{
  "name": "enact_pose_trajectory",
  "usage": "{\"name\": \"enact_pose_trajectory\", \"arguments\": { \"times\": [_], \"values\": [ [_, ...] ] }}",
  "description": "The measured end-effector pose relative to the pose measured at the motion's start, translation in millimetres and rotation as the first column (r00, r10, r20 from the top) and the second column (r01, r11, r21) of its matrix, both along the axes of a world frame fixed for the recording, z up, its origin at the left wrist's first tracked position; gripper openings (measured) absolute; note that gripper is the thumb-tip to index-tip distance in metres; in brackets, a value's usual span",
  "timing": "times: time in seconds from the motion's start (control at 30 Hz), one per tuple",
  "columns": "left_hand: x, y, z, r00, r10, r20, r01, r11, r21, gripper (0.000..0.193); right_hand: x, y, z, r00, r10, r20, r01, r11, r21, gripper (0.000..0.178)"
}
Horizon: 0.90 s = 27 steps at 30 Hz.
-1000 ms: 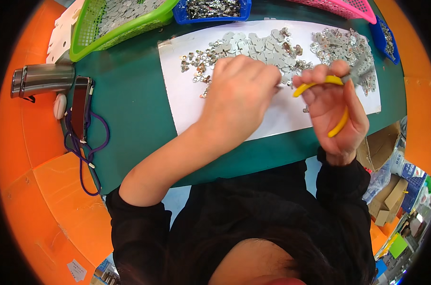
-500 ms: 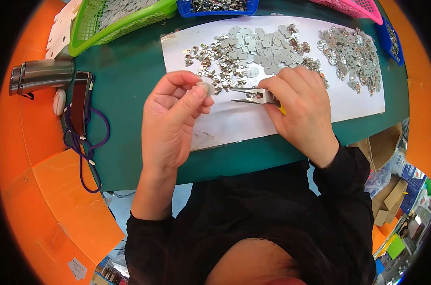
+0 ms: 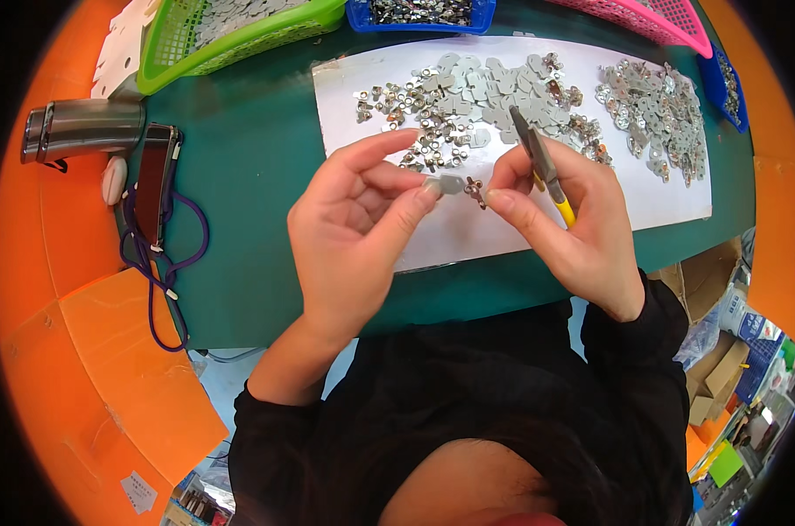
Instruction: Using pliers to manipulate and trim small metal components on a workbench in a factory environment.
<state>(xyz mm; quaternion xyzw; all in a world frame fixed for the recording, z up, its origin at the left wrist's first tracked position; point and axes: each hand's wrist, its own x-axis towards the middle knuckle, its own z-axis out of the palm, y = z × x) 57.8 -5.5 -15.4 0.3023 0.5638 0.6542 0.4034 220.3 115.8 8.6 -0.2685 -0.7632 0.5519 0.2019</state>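
Between the thumb and index finger of my left hand [image 3: 354, 223] is a flat grey metal plate [image 3: 451, 184]. My right hand [image 3: 568, 219] pinches a small shiny metal clip [image 3: 475, 190] at its fingertips, right beside the plate's edge; whether the two touch I cannot tell. Long-nose pliers [image 3: 542, 162] with yellow handles are also tucked in my right hand, jaws pointing up and away. Beyond my hands, on a white sheet [image 3: 454, 241], lie a heap of loose flat plates [image 3: 481, 88] and scattered small clips [image 3: 424, 131].
At the right of the sheet lies a pile of joined metal parts [image 3: 652, 114]. A green basket [image 3: 240, 57], blue trays [image 3: 419, 26] and a pink basket [image 3: 647, 26] line the back. On the left are a steel mug [image 3: 91, 130], a phone [image 3: 156, 184] and a purple cord [image 3: 206, 232].
The pliers have swung from pointing left to pointing up within my right hand, whose fingertips now hold a clip. My left hand has moved right with the plate, and both hands have come together.
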Motion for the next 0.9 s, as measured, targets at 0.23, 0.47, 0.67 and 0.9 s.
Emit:
{"name": "enact_pose_trajectory", "arguments": {
  "times": [0.23, 0.47, 0.67, 0.9],
  "values": [
    [11, -3, -6, 0.649, 0.22, -0.729, 0.001, 0.957, 0.29, 0.038, -1, -2, -1, 0.999, 0.002, 0.05, 0.005, 0.989, -0.147, 0.012],
    [6, -3, -14, 0.376, 0.311, -0.873, 0.226, 0.883, 0.411, 0.034, 3, -2, 5, 0.999, 0.002, 0.046, 0.014, 0.939, -0.345, 0.012],
    [9, -5, -13, 0.321, 0.342, -0.883, 0.268, 0.862, 0.431, 0.033, 4, -6, 1, 0.999, -0.009, -0.051, -0.008, 0.945, -0.326, 0.012],
    [11, -4, -9, 0.83, 0.086, -0.551, 0.083, 0.958, 0.276, 0.041, 4, -3, -6, 0.986, 0.055, -0.156, -0.097, 0.957, -0.274, 0.01]
  ]
}}
